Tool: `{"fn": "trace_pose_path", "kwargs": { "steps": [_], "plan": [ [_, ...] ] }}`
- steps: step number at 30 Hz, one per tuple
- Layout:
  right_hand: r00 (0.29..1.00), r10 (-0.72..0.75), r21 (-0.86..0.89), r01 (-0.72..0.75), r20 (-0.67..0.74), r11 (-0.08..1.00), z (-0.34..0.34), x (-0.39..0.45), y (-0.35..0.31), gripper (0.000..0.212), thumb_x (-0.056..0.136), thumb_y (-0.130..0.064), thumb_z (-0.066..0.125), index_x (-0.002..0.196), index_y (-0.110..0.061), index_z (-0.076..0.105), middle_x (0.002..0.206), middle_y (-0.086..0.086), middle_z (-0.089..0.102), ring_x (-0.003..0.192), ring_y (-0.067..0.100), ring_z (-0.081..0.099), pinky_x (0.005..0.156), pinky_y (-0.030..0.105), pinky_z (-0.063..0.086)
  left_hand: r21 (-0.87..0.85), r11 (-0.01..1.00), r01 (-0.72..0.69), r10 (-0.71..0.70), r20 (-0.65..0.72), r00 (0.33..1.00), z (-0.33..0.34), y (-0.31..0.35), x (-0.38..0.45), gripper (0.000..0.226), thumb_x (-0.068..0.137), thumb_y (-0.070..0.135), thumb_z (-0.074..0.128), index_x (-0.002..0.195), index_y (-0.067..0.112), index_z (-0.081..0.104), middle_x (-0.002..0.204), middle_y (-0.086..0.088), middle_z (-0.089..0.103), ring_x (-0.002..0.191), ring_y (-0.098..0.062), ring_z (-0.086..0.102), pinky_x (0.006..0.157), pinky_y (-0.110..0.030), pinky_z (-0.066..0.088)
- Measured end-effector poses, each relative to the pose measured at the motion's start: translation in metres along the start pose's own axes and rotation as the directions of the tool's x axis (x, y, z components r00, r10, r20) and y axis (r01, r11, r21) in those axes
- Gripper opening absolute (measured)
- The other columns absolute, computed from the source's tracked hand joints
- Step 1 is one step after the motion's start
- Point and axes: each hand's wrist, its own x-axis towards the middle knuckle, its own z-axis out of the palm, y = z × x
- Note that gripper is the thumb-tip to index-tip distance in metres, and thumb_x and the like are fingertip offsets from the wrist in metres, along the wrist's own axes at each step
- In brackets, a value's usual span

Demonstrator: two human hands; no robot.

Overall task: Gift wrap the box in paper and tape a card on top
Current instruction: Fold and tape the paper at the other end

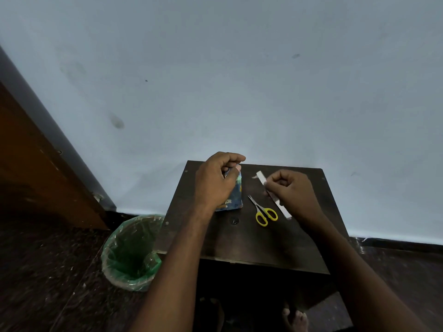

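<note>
1. Left hand (pixel 214 180): fingers curled over the top end of the wrapped box (pixel 233 196), pinching the folded paper there; a small pale bit showed at the fingertips, too small to identify.
2. Right hand (pixel 291 190): fingers curled, thumb and forefinger pinching a small pale piece at about (pixel 266 186); whether it was tape could not be told.
3. Box in blue patterned paper stood on the far left part of the tabletop (pixel 239 243), under the left hand.
4. White strip (pixel 284 210) lay diagonally beneath the right hand; yellow-handled scissors (pixel 262 212) lay between box and strip, blades closed, touching neither.
5. Bin (pixel 131 252) with green plastic liner stood on the floor against the tabletop's left edge; nothing could be made out inside the liner.
6. Tabletop's far edge met the pale wall (pixel 215 80); the near half was bare dark wood. Wooden door (pixel 36 164) stood at left.
</note>
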Motion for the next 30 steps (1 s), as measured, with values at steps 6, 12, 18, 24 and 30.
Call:
{"fn": "trace_pose_path", "kwargs": {
  "steps": [6,12,18,24,30],
  "plan": [
    [0.997,-0.074,0.373,0.065,0.009,0.926,0.009,-0.006,-0.013,0.011,0.096,-0.001,0.065,0.087,0.002,0.07,0.073,0.018,0.073,0.063,0.021,0.067,0.052,0.024,0.046,-0.028,0.999,-0.031,0.034,0.129,0.991,-0.007,0.003,-0.001,0.033,0.091,0.025,0.083,0.124,0.031,0.078,0.117,0.018,0.074,0.109,-0.006,0.068,0.09,-0.016,0.052],
    [0.998,-0.069,0.551,0.053,0.007,0.833,0.018,-0.009,-0.019,0.012,0.098,0.001,0.063,0.091,0.01,0.065,0.078,0.028,0.072,0.065,0.031,0.068,0.051,0.029,0.05,-0.12,0.991,0.052,-0.045,0.063,0.997,-0.011,0.013,-0.002,0.018,0.092,0.02,0.083,0.11,0.024,0.083,0.1,0.015,0.08,0.091,0.002,0.071,0.079,-0.014,0.052],
    [0.99,-0.137,0.546,0.103,0.023,0.832,0.023,-0.013,-0.02,0.01,0.099,0.002,0.062,0.091,0.008,0.064,0.08,0.024,0.074,0.068,0.029,0.071,0.056,0.035,0.055,-0.259,0.957,0.129,-0.121,0.046,0.992,-0.01,0.015,-0.002,0.008,0.095,0.019,0.08,0.101,0.016,0.084,0.095,0.003,0.082,0.084,-0.008,0.074,0.077,-0.024,0.058],
    [0.937,-0.316,0.22,0.343,-0.151,0.913,0.034,-0.015,-0.017,0.008,0.09,-0.001,0.074,0.087,-0.007,0.07,0.078,0.007,0.073,0.069,0.025,0.07,0.063,0.043,0.06,-0.336,0.921,0.197,-0.183,0.073,0.98,-0.01,0.019,-0.001,0.025,0.102,0.036,0.071,0.102,0.015,0.084,0.1,0.002,0.083,0.104,-0.019,0.076,0.091,-0.033,0.059],
    [0.847,-0.483,-0.075,0.479,-0.222,0.875,0.038,-0.017,-0.016,0.011,0.088,-0.003,0.076,0.085,-0.012,0.069,0.077,-0.008,0.069,0.066,0.01,0.068,0.061,0.028,0.055,-0.367,0.902,0.226,-0.201,0.106,0.974,-0.01,0.013,0.001,0.006,0.09,0.022,0.086,0.09,0.016,0.085,0.1,0.0,0.082,0.1,-0.021,0.078,0.097,-0.047,0.06]
  ]
}}
